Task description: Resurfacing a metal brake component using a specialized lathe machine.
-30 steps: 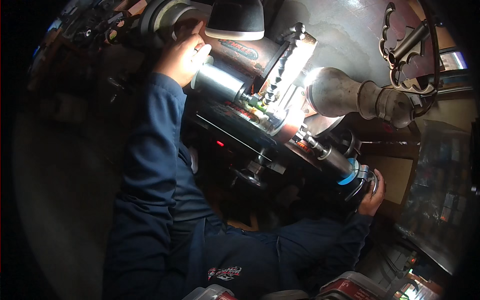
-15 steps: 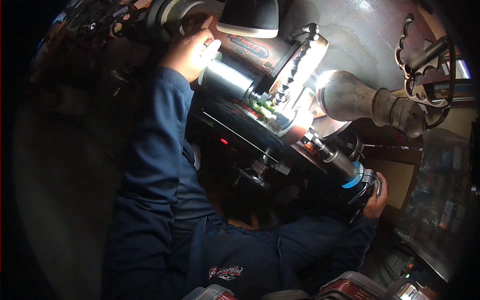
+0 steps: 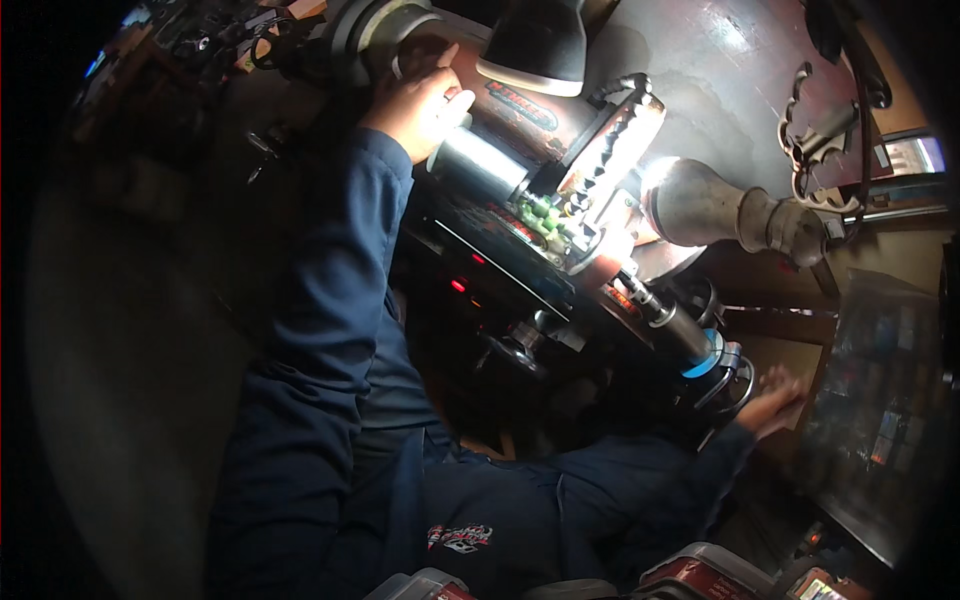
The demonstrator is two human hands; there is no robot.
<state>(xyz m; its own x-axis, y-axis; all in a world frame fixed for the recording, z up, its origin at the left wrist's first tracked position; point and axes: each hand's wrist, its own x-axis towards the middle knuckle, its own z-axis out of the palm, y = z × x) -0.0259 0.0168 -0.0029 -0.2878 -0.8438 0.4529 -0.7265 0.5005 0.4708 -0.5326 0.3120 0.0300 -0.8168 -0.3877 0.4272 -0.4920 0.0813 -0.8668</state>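
Observation:
My left hand [image 3: 418, 110] is curled at the far end of a polished steel cylinder [image 3: 472, 165] on the machine, index finger extended upward. A bright strip with a segmented hose [image 3: 607, 145] crosses the machine's middle, beside green-lit small fittings [image 3: 540, 215]. Lower right is a shaft housing with a blue ring [image 3: 701, 360] and curved metal handle [image 3: 742, 385]. My right hand [image 3: 773, 400] is just right of that handle, apart from it, blurred, with fingers spread.
A black lamp head [image 3: 532, 45] hangs above the machine. A grimy bulbous metal column [image 3: 700, 205] and scalloped bracket [image 3: 800, 135] stand right. A plastic-covered panel [image 3: 870, 400] is at right, dark clutter [image 3: 230, 40] upper left, plastic containers [image 3: 690, 575] along the bottom.
My right hand has let go of the curved handle and moved right, fingers opening. The machine and my left hand appear shifted slightly rightward in view; the left hand stays at the cylinder.

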